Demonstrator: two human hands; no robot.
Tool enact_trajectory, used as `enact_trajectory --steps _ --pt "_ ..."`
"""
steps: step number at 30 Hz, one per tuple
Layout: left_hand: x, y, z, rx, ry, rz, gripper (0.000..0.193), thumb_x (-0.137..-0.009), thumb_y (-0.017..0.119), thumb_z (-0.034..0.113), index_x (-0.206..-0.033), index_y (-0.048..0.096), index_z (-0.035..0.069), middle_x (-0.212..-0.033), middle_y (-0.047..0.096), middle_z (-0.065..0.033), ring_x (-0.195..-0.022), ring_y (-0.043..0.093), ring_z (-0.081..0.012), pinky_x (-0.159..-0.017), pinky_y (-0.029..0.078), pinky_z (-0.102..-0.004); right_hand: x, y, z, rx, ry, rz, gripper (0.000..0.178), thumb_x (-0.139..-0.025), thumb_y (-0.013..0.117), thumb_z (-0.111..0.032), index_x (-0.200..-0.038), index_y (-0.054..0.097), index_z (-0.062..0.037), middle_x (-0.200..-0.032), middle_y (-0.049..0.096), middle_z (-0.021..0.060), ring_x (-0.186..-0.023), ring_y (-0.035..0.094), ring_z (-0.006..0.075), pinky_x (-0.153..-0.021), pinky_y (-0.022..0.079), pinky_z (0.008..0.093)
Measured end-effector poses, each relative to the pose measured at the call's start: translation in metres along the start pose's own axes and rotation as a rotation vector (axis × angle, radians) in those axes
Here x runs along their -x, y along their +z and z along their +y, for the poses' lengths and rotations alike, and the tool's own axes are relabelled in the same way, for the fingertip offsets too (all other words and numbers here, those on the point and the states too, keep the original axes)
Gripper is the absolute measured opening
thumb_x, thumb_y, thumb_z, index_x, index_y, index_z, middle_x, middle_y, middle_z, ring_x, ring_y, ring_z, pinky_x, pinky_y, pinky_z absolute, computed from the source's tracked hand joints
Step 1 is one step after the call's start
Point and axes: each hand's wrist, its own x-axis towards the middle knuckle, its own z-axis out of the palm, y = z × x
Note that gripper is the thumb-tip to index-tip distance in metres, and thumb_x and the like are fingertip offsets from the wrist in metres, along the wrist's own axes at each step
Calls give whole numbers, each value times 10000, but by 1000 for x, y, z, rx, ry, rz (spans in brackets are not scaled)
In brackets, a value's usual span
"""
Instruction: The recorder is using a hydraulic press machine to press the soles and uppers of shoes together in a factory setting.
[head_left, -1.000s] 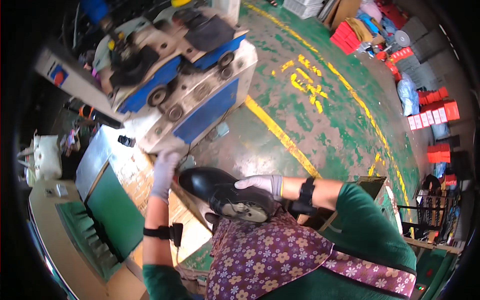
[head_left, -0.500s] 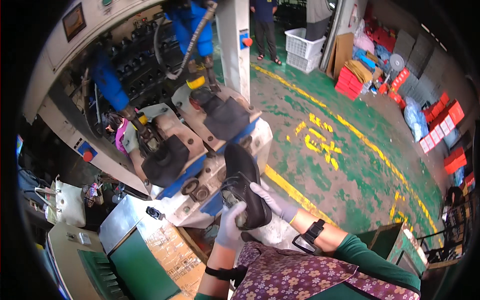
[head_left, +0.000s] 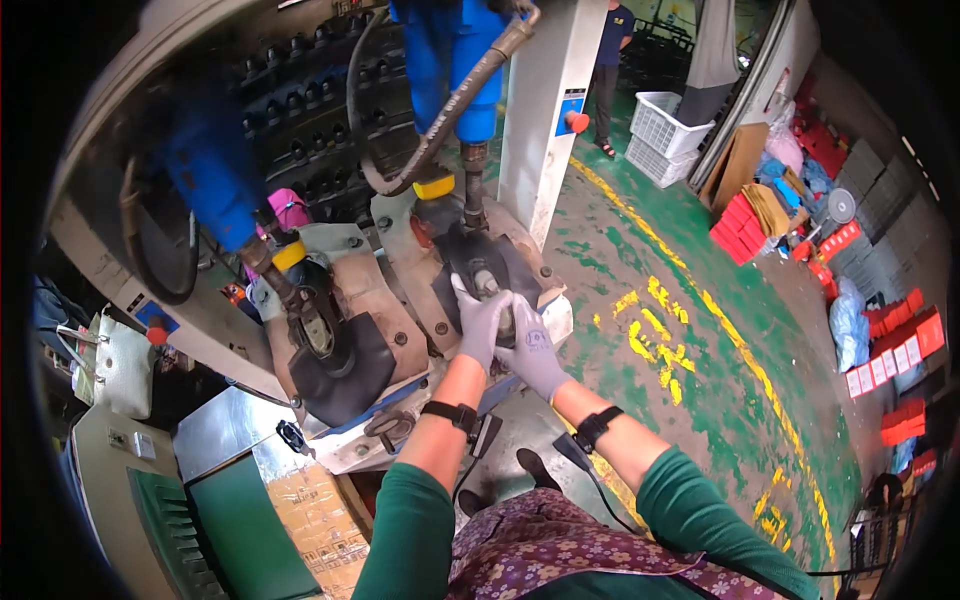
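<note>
Both my hands, in pale grey gloves, are together at the right-hand station of a press. My left hand (head_left: pixel 480 322) is closed on the left side of a black shoe (head_left: pixel 487 283), its thumb and fingers near the opening. My right hand (head_left: pixel 533 350) grips the near end of the same shoe, fingertips meeting the left hand. The shoe lies on a black rubber pad (head_left: pixel 447 290), mostly hidden by my gloves. Left of it, a metal press foot (head_left: pixel 317 335) stands on a second black pad (head_left: pixel 345 385).
Blue cylinders (head_left: pixel 470 80) and a thick hose (head_left: pixel 445 125) hang above the pads. A red button (head_left: pixel 577 122) sits on the white post. At left stands a cardboard-covered table (head_left: pixel 318 520). Beyond, a person (head_left: pixel 610 75) stands by white crates (head_left: pixel 665 135).
My hands have carried the black shoe forward from near my body onto the right pad. The view has shifted, and both arms are now stretched out.
</note>
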Motion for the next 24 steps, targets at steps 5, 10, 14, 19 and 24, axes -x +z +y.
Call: enact_trajectory --steps 5,10,14,19,24 --pt "-57 28 -5 49 -2 135 729 -705 734 -60 -1329 387 85 -1047 559 -47 -913 580 -161 -798 523 -317 -60 22 60 5 -91 31 923 -680 818 -208 -1421 331 45 -1385 458 262 -1261 461 433 -1074 380 461" --pt "-85 7 11 -9 29 -1 971 -792 798 134 -1520 166 29 -1274 506 -126 -1118 540 -212 -947 469 -334 -99 38 67 -146 -75 -31 929 -684 816 -207 -1435 325 36 -1410 430 258 -1293 437 419 -1102 356 447" --pt "-89 18 21 -987 473 227 811 -787 780 213 -1464 381 13 -1431 418 -238 -1296 465 -327 -1080 387 -394 -106 38 92 -181 -80 -29 945 -690 821 -243 -1443 318 25 -1430 413 251 -1341 393 407 -1121 332 446" --pt "-130 -25 38 -859 490 21 338 -811 705 76 -1136 671 -14 -1191 607 -123 -1114 584 -243 -931 478 -330 -105 34 88 -239 -87 -70 964 -693 824 -259 -1456 301 12 -1435 405 248 -1340 391 403 -1123 325 454" --pt "-172 -42 27 -129 186 -160 210 -888 616 56 -1085 672 11 -1138 630 -48 -996 607 -144 -892 479 -292 -108 29 93 -232 -18 -125 973 -697 825 -275 -1463 297 8 -1446 388 248 -1355 371 395 -1124 316 454"
